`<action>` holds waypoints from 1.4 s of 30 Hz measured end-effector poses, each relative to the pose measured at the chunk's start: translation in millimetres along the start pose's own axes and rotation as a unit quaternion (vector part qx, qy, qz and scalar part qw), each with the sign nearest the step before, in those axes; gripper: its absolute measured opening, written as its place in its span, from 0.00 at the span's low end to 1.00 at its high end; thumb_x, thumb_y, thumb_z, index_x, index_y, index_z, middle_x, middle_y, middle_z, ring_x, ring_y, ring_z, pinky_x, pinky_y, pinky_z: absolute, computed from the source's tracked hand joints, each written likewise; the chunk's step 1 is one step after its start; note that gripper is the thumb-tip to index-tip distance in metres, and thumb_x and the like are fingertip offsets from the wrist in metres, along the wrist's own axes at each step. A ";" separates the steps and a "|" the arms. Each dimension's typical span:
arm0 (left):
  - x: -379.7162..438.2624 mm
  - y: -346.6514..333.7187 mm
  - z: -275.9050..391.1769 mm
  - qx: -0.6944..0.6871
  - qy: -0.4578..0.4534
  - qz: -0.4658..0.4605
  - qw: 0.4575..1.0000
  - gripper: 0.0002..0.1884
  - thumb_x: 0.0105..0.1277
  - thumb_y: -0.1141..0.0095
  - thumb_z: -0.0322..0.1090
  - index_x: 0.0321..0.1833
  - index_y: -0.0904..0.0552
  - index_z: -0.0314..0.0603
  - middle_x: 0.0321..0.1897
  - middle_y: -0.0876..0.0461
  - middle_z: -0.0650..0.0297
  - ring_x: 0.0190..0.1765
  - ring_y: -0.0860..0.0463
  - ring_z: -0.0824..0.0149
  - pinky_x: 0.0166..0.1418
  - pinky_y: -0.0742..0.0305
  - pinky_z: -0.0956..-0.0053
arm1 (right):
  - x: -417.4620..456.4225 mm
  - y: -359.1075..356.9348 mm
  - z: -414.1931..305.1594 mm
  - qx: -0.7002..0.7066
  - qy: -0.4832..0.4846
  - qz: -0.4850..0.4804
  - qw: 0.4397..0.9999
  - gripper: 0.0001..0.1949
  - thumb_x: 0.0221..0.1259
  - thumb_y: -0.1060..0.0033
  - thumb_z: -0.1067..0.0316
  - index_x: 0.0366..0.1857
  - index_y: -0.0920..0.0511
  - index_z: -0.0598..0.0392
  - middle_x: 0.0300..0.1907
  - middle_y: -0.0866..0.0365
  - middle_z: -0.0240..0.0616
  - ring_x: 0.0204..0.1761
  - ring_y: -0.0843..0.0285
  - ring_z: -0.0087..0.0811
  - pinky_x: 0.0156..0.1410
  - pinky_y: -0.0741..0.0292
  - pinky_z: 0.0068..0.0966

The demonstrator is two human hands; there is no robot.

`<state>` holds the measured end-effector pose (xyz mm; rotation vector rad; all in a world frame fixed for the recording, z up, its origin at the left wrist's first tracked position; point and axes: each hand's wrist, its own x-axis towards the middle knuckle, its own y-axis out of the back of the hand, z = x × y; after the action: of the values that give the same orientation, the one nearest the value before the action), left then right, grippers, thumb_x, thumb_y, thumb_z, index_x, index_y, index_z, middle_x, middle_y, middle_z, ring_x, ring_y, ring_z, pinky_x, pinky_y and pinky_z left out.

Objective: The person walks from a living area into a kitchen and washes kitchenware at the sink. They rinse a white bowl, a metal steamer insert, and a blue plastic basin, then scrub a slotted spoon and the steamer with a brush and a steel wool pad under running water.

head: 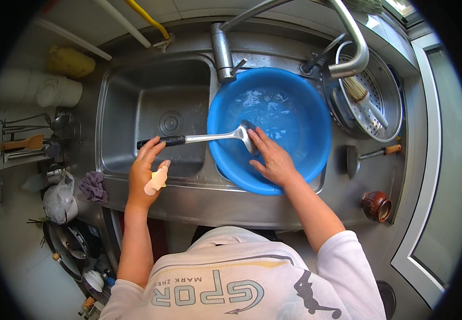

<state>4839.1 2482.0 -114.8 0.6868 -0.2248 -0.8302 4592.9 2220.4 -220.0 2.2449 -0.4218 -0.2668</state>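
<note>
A long metal cooking utensil with a black handle lies across the near side of a blue plastic basin; its broad head is over the basin. My left hand has its fingers loosely over the handle above the left sink bowl, the thumb apart. A pale strip, like an adhesive bandage, with a yellow-green edge, is at that thumb. My right hand has its fingers on the utensil's head, partly hiding it. Clear water fills the bottom of the basin and glints.
A steel faucet arches behind the basin. Right of it, a perforated steel strainer holds a brush. A wok turner and a brown jar sit on the right counter. A purple cloth lies left of the sink bowl.
</note>
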 end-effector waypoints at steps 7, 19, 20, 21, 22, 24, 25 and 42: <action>18.1 9.0 -1.2 0.069 -0.022 -0.007 0.997 0.24 0.70 0.33 0.28 0.69 0.16 0.39 0.71 0.18 0.54 0.59 0.11 0.52 0.65 0.17 0.62 | 1.8 -2.1 16.3 0.100 -0.077 -0.033 0.991 0.38 0.72 0.29 0.53 0.84 0.34 0.41 0.83 0.30 0.49 0.79 0.28 0.53 0.82 0.28 0.44; 16.8 -2.6 -13.0 0.039 -0.019 -0.008 0.999 0.24 0.70 0.34 0.27 0.69 0.16 0.38 0.73 0.20 0.51 0.71 0.17 0.48 0.75 0.24 0.62 | -20.3 170.6 -26.1 -0.096 -0.231 0.020 0.968 0.17 0.71 0.27 0.69 0.62 0.10 0.49 0.61 0.08 0.40 0.57 0.09 0.31 0.57 0.14 0.30; 16.0 -1.1 -20.2 0.050 -0.034 -0.005 0.998 0.24 0.70 0.34 0.26 0.69 0.16 0.38 0.73 0.20 0.51 0.70 0.17 0.49 0.75 0.23 0.62 | -29.2 174.4 0.6 -0.014 -0.154 0.114 0.981 0.15 0.73 0.29 0.71 0.61 0.10 0.51 0.55 0.06 0.38 0.54 0.09 0.29 0.56 0.14 0.29; 13.7 -4.8 -26.2 0.058 -0.047 -0.001 0.997 0.24 0.70 0.34 0.26 0.69 0.16 0.38 0.74 0.21 0.51 0.70 0.16 0.49 0.74 0.23 0.62 | -26.4 188.2 -3.8 0.102 -0.124 0.206 0.965 0.14 0.74 0.31 0.73 0.59 0.10 0.53 0.53 0.05 0.37 0.52 0.09 0.29 0.55 0.14 0.28; 13.5 -3.6 -18.3 0.044 -0.039 -0.003 0.998 0.24 0.70 0.35 0.25 0.69 0.17 0.37 0.73 0.21 0.51 0.68 0.16 0.50 0.73 0.22 0.63 | -26.3 208.6 2.4 0.113 -0.106 0.262 0.953 0.14 0.75 0.33 0.73 0.59 0.10 0.54 0.53 0.06 0.37 0.51 0.10 0.27 0.55 0.15 0.27; 10.3 -3.3 -13.3 0.046 -0.037 -0.001 0.998 0.24 0.70 0.35 0.23 0.70 0.17 0.37 0.73 0.21 0.51 0.67 0.15 0.51 0.72 0.21 0.63 | -28.8 251.8 38.2 0.098 -0.133 0.362 0.918 0.14 0.75 0.33 0.71 0.61 0.11 0.53 0.52 0.06 0.41 0.52 0.10 0.29 0.55 0.15 0.28; 10.8 -2.9 -12.2 0.048 -0.037 0.001 0.998 0.24 0.70 0.35 0.23 0.70 0.17 0.37 0.74 0.21 0.51 0.67 0.15 0.51 0.72 0.21 0.63 | -32.7 268.8 63.9 0.074 -0.179 0.409 0.892 0.16 0.75 0.33 0.69 0.63 0.11 0.50 0.51 0.06 0.44 0.53 0.09 0.33 0.57 0.14 0.31; -1.2 -3.4 -14.2 0.045 -0.027 -0.005 0.999 0.25 0.70 0.35 0.25 0.71 0.17 0.36 0.75 0.22 0.51 0.68 0.15 0.51 0.73 0.22 0.63 | 1.5 287.1 186.6 -0.362 -0.396 0.059 0.842 0.22 0.64 0.26 0.53 0.60 0.14 0.46 0.58 0.09 0.47 0.62 0.13 0.52 0.67 0.19 0.51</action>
<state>4842.5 2488.0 -127.8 0.7516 -0.3095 -0.8518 4472.8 1915.4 -120.9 1.2727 -0.7325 -1.1054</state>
